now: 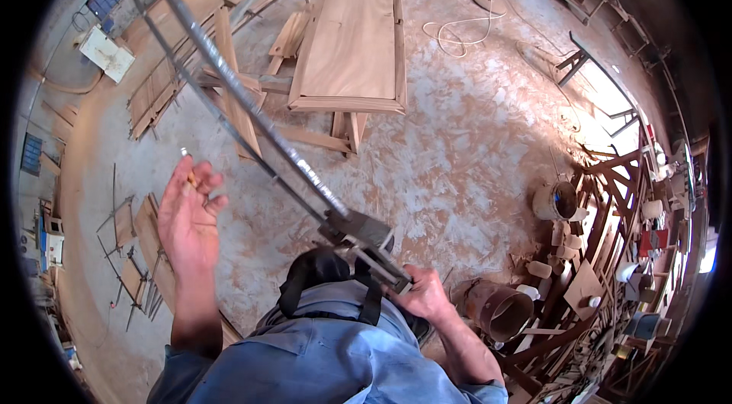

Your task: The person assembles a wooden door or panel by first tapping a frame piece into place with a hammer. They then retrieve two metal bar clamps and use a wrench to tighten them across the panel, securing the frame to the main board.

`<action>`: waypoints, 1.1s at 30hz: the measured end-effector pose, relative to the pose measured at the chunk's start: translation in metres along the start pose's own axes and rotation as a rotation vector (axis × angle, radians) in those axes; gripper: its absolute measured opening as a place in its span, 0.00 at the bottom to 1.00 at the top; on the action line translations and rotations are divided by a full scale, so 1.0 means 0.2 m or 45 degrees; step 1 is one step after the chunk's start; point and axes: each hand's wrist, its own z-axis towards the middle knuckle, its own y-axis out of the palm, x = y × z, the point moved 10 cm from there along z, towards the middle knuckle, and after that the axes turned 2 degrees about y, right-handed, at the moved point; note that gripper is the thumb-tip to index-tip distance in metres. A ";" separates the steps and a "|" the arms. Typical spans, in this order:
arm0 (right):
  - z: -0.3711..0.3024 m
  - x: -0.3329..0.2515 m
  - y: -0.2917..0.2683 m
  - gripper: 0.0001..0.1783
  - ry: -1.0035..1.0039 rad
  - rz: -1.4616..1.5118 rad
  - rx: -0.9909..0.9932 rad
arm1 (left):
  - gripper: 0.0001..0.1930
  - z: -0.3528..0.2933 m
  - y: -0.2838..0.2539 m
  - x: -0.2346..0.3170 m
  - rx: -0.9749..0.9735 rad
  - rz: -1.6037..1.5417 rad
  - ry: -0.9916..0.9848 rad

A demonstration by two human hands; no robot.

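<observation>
My right hand (424, 292) is closed around the lower end of a long metal bar clamp (297, 164). The clamp's dark jaw block (362, 232) sits just in front of my waist, and its twin bars slant up to the far left. My left hand (191, 213) is raised at the left, palm turned inward and fingers bent. Between its fingers is a cigarette (192, 180) with an orange end and a pale tip. Ahead, a wooden door panel (354, 30) lies flat on a wooden stand (351, 133).
A white hose (461, 41) curls on the dusty floor. To the right stand a bucket (555, 199), a brown drum (499, 311) and a heap of wood offcuts (587, 289). Several clamps and boards (149, 247) lie at the left, near a white box (107, 54).
</observation>
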 end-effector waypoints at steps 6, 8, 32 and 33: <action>0.26 0.04 -0.43 0.13 0.005 0.109 0.096 | 0.18 0.00 0.72 0.00 -0.485 -0.099 -0.003; 0.34 0.07 -0.54 0.12 0.068 0.154 0.140 | 0.20 -0.01 0.96 -0.03 -0.714 -0.268 -0.165; 1.16 0.27 -1.23 0.14 0.261 -0.132 0.084 | 0.28 0.59 1.59 -0.53 -0.976 -0.502 -0.586; 1.18 0.27 -1.24 0.14 0.225 -0.159 0.066 | 0.28 0.65 1.50 -0.72 -0.720 -0.261 -0.646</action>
